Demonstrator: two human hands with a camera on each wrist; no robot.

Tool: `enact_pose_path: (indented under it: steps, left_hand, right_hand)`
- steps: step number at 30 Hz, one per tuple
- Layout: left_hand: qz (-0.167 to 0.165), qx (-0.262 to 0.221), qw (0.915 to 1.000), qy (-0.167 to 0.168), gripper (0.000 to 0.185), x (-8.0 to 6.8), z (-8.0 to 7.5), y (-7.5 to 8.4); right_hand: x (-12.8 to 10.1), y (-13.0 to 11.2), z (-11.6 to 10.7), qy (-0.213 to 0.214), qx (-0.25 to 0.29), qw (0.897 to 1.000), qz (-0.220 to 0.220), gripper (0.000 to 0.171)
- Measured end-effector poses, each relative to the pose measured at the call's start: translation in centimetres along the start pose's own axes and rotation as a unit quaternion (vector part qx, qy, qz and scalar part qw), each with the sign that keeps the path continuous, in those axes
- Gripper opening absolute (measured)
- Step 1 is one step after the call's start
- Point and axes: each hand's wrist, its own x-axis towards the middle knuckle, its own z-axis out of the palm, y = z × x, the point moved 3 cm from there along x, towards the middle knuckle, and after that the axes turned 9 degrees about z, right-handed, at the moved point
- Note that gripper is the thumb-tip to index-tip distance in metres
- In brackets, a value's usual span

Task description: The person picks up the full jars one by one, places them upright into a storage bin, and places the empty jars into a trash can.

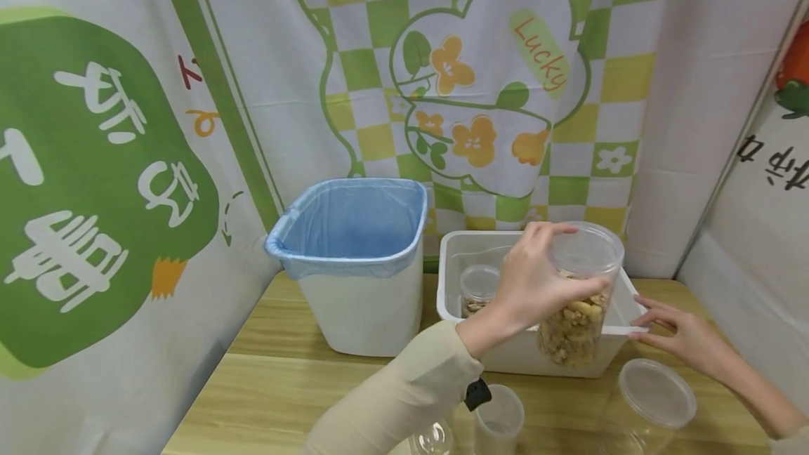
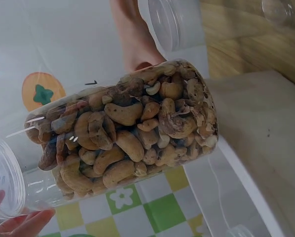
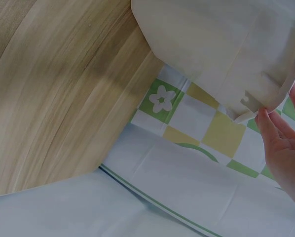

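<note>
My left hand (image 1: pixel 531 283) grips a see-through lidded jar (image 1: pixel 571 332) of cashew nuts near its top, thumb on the near side. It hangs over the front rim of a white plastic tub (image 1: pixel 518 355). In the left wrist view the cashews (image 2: pixel 125 140) fill much of the jar, with the lid at the left. My right hand (image 1: pixel 682 339) pinches the tub's right rim; in the right wrist view, thumb and fingers (image 3: pixel 270 126) are at the rim's corner. A smaller jar (image 1: pixel 479 286) with brown contents stands inside the tub, partly hidden by the left hand.
Left of the tub stands a white bin (image 1: pixel 366 311) with a blue liner (image 1: pixel 360 269). On the wooden table (image 1: pixel 284 399) in front are a large clear lidded jar (image 1: pixel 657 395), a small translucent container (image 1: pixel 499 420) and a clear rounded item (image 1: pixel 432 439). Printed curtains close off the back and sides.
</note>
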Motion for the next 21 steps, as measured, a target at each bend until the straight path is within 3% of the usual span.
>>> enact_pose_path:
  steps: [13, 21]
  left_hand:
    - [-0.025, -0.007, 0.9996, -0.014, 0.057, 2.9, 1.2, -3.0]
    - [-0.071, -0.032, 0.9969, -0.011, 0.058, 4.0, 2.4, -5.4]
  right_hand:
    - [0.0, -0.1, -0.1, -0.024, -0.004, 1.0, 0.018, 0.011]
    - [0.0, 0.0, -0.1, -0.026, -0.002, 0.999, 0.022, 0.012]
